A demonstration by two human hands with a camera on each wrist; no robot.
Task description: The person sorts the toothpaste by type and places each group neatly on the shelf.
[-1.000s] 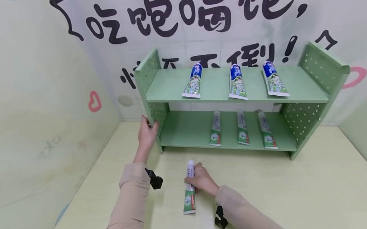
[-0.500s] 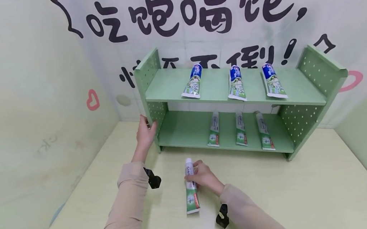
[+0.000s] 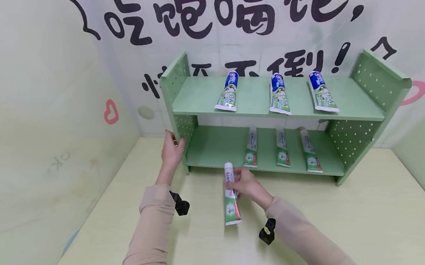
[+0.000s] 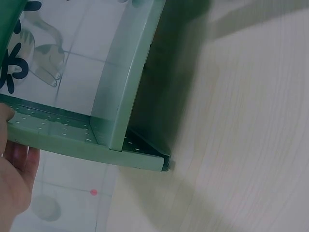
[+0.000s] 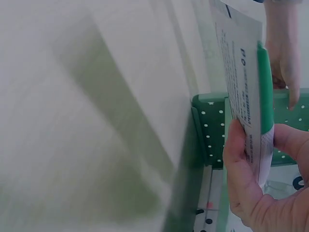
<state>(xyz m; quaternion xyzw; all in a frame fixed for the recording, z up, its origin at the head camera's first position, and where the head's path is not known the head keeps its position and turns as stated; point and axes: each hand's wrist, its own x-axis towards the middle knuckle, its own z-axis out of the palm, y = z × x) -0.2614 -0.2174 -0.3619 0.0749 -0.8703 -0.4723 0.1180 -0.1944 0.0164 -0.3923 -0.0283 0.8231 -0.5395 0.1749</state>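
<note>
My right hand (image 3: 248,184) pinches a white and green toothpaste tube (image 3: 230,195) between thumb and fingers, lifted above the table in front of the shelf, its cap pointing at the shelf. In the right wrist view the printed back of the toothpaste tube (image 5: 246,82) faces the camera. With thumb and fingers on either side, my left hand (image 3: 172,150) grips the left side panel of the green two-tier shelf (image 3: 213,145). Part of that left hand (image 4: 17,179) is cut off in the left wrist view.
Three blue and green toothpaste tubes, one of them at the left (image 3: 228,91), lie on the upper tier. Three white and green tubes, such as the middle one (image 3: 282,147), lie on the lower tier. Walls stand behind and at both sides of the table (image 3: 354,221).
My right hand has carried the toothpaste tube up off the table, forward and slightly right, toward the lower tier. The left hand stays on the side panel.
</note>
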